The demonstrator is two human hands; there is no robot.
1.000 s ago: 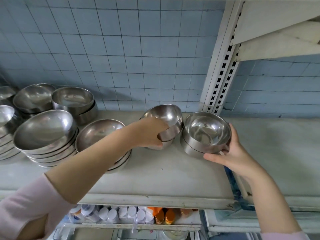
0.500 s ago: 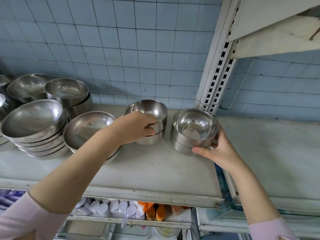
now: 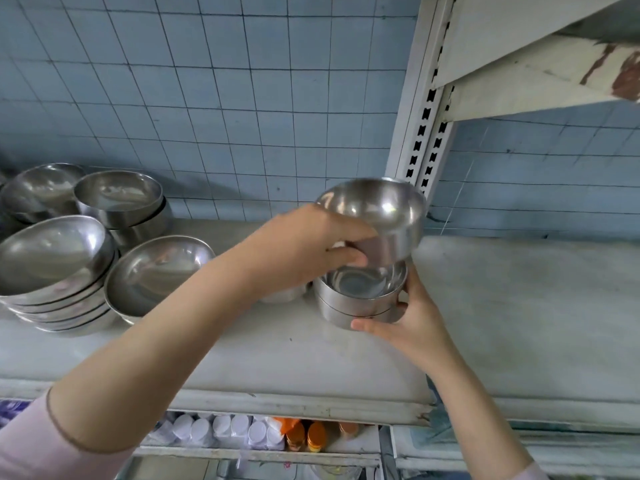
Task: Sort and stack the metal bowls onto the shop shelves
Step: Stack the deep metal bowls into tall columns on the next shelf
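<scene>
My left hand (image 3: 304,251) grips a small steel bowl (image 3: 384,216), lifted and tilted just above a short stack of like bowls (image 3: 356,299) on the white shelf (image 3: 242,348). My right hand (image 3: 412,320) cups that stack's right and front side, thumb along its base. A sliver of another small bowl (image 3: 280,296) shows behind my left wrist. To the left stand a wide shallow bowl stack (image 3: 159,271), a taller stack of wide bowls (image 3: 52,261), and deeper bowl stacks (image 3: 121,199) at the back.
A slotted white upright (image 3: 422,133) rises right behind the held bowl, with a shelf bracket (image 3: 540,74) overhead to the right. The adjoining shelf board (image 3: 526,313) lies to the right. Below the shelf edge stand white-capped and orange bottles (image 3: 249,434).
My left hand has lifted its small bowl off the shelf and carried it right, over the stack in my right hand. The view has shifted slightly left.
</scene>
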